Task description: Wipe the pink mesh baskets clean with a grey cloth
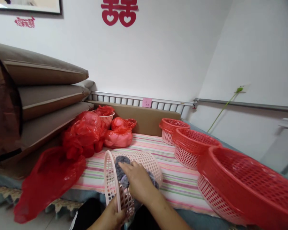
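Note:
A pale pink perforated plastic basket (147, 161) lies tipped on its side at the bed's front edge, its open rim facing left. My left hand (115, 212) grips the lower part of that rim, with the fingers partly hidden. A fluffy grey cloth (121, 163) lies against the basket's outer wall. Over the cloth, my right hand (138, 179) presses it onto the perforated side with fingers bent around it. Part of the cloth shows beyond the far side of the right hand.
Three baskets lined with red plastic bags (239, 179) stand in a row on the right. Crumpled red bags (84, 131) and another pink basket (107, 119) sit at the left by stacked cushions (45, 95). Beneath is a striped sheet (182, 188); a radiator (129, 99) runs behind.

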`<state>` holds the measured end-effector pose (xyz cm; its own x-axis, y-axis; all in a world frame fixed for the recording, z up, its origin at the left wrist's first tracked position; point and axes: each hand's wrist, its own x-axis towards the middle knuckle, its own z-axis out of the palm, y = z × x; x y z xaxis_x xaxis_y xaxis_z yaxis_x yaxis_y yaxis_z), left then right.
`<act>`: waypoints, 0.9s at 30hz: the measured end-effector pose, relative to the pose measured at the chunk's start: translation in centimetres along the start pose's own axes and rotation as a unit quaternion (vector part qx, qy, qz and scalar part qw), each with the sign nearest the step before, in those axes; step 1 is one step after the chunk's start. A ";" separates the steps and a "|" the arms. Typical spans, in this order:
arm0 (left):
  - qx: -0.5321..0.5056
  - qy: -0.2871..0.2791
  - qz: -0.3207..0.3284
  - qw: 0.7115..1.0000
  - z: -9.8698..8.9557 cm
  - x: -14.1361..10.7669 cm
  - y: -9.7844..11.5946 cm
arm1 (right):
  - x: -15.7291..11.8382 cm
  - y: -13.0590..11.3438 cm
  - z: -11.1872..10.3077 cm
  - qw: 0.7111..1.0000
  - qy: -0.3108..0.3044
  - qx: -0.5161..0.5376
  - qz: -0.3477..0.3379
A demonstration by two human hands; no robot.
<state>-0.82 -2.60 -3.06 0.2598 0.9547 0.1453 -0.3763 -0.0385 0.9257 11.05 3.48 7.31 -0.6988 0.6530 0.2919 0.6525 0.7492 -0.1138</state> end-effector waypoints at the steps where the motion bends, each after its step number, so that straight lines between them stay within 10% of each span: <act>1: 0.007 -0.015 -0.001 1.000 -0.2 0.0 -0.1 | 0.1 -0.7 -0.1 1.000 -0.005 0.005 -0.011; 8: 0.060 -0.046 0.006 0.997 -0.6 -0.2 0.2 | -0.2 -0.4 -0.2 1.000 -0.024 -0.005 0.019; 20: 0.051 -0.064 0.007 0.997 -0.1 -0.2 -0.1 | -3.7 13.3 1.2 0.953 -0.006 -0.102 0.286; 27: -0.026 0.096 0.003 0.995 -0.5 2.0 3.5 | -3.4 13.0 1.6 0.953 0.001 -0.109 0.283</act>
<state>-2.05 -0.63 0.31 0.0844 0.9936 0.0756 -0.4244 -0.0328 0.9049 21.38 11.16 3.31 -0.2172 0.9450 0.2445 0.9700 0.2370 -0.0542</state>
